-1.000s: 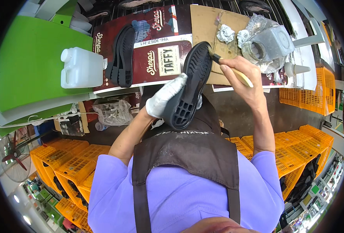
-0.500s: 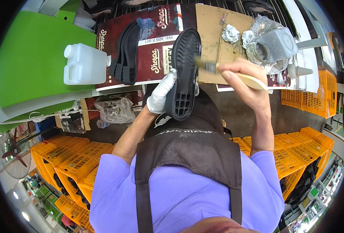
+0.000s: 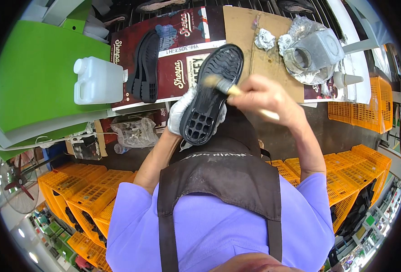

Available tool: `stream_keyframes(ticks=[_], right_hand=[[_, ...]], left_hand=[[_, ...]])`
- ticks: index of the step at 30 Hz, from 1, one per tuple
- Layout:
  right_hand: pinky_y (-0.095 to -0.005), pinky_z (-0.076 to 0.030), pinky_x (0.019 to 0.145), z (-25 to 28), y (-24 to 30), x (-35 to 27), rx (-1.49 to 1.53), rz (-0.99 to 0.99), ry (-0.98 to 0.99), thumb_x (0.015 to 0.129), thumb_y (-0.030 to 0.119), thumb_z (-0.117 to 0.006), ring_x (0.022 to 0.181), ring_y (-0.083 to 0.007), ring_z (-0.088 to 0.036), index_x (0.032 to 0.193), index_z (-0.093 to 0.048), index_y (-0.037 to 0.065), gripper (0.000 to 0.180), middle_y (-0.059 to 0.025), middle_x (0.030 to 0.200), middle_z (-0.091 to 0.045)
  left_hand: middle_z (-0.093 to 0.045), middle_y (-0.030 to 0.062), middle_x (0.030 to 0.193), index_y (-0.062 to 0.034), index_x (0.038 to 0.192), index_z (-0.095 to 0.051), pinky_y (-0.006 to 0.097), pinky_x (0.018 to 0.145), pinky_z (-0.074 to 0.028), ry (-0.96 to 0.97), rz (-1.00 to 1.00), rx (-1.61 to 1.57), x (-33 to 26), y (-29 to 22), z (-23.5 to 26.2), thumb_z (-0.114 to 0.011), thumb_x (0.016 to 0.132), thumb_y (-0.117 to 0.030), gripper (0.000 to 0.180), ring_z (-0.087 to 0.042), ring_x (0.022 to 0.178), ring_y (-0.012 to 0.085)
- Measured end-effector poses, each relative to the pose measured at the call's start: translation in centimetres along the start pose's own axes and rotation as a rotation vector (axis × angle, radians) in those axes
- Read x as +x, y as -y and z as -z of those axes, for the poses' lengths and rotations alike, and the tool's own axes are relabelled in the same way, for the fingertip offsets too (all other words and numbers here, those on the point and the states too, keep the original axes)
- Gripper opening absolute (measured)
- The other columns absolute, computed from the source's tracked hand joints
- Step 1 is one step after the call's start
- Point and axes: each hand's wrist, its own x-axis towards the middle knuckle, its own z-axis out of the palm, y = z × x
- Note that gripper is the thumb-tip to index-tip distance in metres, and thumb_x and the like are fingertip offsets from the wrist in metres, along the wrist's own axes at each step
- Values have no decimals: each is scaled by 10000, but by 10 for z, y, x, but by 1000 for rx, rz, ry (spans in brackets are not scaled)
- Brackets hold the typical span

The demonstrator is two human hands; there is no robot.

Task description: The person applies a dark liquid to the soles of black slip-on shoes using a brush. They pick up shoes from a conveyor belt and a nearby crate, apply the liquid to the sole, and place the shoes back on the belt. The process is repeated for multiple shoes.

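Observation:
My left hand (image 3: 180,112), in a white glove, grips a black shoe sole (image 3: 213,86) from beneath, its inner side with ridges and a heel grid facing up. The sole tilts, toe end away from me and to the right. My bare right hand (image 3: 266,97) is closed on the handle of a paintbrush (image 3: 223,84), smeared by motion. Its bristles lie over the middle of the sole; whether they touch cannot be made out. On the cardboard to the left rest more black soles (image 3: 145,68), leaning together.
A white plastic jug (image 3: 98,81) stands on the left. At the right are a clear container (image 3: 320,50) on its side in plastic wrap, crumpled white paper (image 3: 264,40) and a nozzle bottle (image 3: 346,80). Orange crates (image 3: 89,188) stand around me; a fan (image 3: 19,183) is at far left.
The sole has tilted, its toe end swinging to the right and its upper face turning more upward. The brush has moved left from the sole's right edge to over its middle.

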Motion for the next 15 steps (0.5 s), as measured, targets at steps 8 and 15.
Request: stream_keyframes(ticks=[8,15], right_hand=[[-314,-481,607,-9,-9,-5,-77,-250,-276,777,34,-671,700,-225,-592,978,-653,54,203,-92,773,-571],[-326,-478,588,-6,18,1,133,-132,-178,767,48,-678,674,-237,-593,951,-649,48,186,-93,754,-581]], left_hand=[[-563,185,1149,-15,1284,-431,410,838,-500,59,8,162,0,3,0,-322,967,-427,531,-589,975,297],[-575,181,1105,-33,1278,-445,376,803,-526,73,18,48,5,-3,5,-293,959,-491,579,-592,976,282]])
